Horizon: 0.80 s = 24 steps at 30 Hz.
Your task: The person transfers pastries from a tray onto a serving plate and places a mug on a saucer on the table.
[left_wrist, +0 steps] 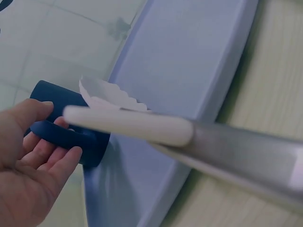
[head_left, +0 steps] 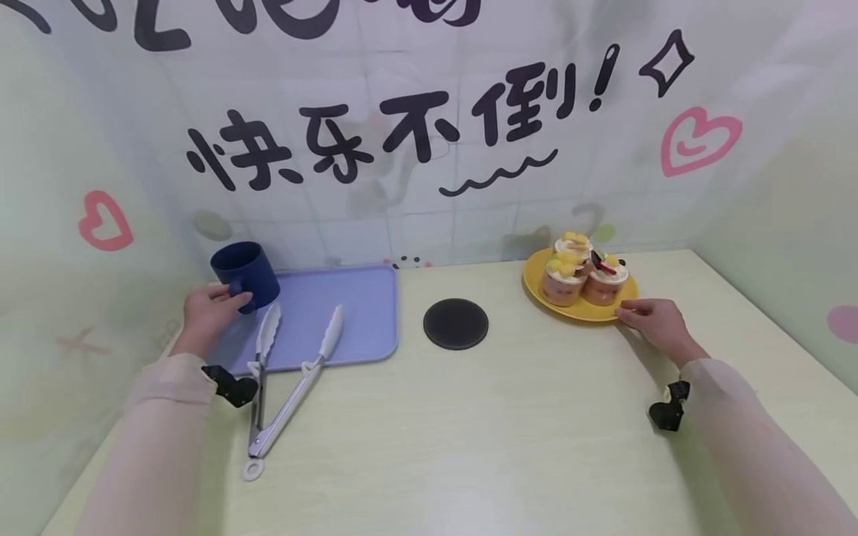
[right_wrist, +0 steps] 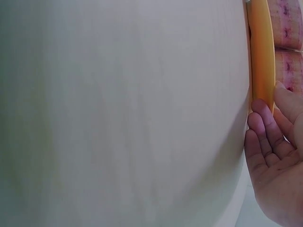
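My left hand (head_left: 206, 318) holds a dark blue mug (head_left: 260, 274) by its handle, at the back left of a lavender tray (head_left: 365, 320). In the left wrist view, the fingers curl about the handle (left_wrist: 61, 135) and the thumb lies against the mug's side. Over at the right, my right hand (head_left: 657, 324) pinches the near right rim of a yellow plate (head_left: 582, 313), thumb on top and fingers at the edge below. Several dessert cups (head_left: 606, 283) topped with cream and fruit stand on that plate.
White-tipped metal tongs (head_left: 288, 409) lie spread, their tips over the tray and their ring end on the table (head_left: 469, 447). Between tray and plate is a round black coaster (head_left: 456, 324). A printed backdrop (head_left: 415, 216) closes off the back of the table.
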Each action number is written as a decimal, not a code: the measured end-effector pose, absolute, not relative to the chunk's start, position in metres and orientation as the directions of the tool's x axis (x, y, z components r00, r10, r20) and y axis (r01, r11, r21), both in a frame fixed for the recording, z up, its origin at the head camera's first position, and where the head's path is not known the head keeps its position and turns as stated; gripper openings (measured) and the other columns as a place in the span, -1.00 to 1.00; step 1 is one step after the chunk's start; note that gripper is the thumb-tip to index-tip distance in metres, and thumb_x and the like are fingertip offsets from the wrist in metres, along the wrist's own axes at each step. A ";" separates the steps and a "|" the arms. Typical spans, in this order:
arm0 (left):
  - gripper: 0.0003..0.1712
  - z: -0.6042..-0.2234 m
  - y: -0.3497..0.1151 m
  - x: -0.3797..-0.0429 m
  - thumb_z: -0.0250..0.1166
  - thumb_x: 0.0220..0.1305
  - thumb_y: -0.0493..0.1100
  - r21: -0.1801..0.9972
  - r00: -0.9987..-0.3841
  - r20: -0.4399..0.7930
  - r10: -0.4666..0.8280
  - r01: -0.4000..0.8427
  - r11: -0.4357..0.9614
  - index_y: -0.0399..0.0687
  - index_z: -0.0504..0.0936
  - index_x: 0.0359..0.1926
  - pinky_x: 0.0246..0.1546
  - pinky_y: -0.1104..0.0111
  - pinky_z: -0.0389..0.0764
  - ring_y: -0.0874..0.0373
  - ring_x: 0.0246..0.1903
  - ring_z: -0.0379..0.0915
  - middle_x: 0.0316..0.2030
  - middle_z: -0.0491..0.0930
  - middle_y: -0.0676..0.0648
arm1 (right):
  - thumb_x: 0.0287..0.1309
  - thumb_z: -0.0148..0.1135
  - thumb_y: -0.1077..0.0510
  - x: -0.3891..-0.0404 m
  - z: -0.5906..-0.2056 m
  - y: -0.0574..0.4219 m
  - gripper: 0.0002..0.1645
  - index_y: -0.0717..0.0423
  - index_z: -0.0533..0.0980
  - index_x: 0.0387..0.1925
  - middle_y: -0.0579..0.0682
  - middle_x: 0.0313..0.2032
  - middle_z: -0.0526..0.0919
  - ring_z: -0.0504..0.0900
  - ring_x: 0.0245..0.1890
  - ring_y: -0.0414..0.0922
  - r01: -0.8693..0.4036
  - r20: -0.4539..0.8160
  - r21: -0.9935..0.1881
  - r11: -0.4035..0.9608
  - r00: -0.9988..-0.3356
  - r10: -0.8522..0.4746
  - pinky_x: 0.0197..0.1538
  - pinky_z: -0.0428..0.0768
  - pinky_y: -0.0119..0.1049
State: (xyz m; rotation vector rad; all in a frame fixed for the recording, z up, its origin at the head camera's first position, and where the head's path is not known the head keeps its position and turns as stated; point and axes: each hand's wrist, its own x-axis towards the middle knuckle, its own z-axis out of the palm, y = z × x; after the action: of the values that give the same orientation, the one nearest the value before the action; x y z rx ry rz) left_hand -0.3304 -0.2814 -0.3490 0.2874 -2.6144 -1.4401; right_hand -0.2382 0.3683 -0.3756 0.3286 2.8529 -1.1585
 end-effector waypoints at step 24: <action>-0.41 -0.347 -0.278 -0.327 -0.08 0.37 -0.23 0.974 -0.983 -0.083 -0.162 -0.114 0.194 -0.51 0.04 0.29 0.09 0.15 0.26 0.55 -0.45 0.38 -0.57 0.45 0.31 | 0.28 0.04 -0.02 -0.238 -0.371 0.366 -0.36 0.47 0.30 0.13 0.44 0.07 0.37 0.31 -0.11 0.14 0.192 -0.099 -0.668 0.719 -0.981 0.170 -0.24 0.38 -0.36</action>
State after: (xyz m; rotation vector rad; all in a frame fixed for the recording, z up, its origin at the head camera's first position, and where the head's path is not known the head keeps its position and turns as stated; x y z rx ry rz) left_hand -0.3272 -0.2779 -0.3467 0.2766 -2.3974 -1.9512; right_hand -0.2383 0.3660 -0.3712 0.3032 2.8843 -1.1253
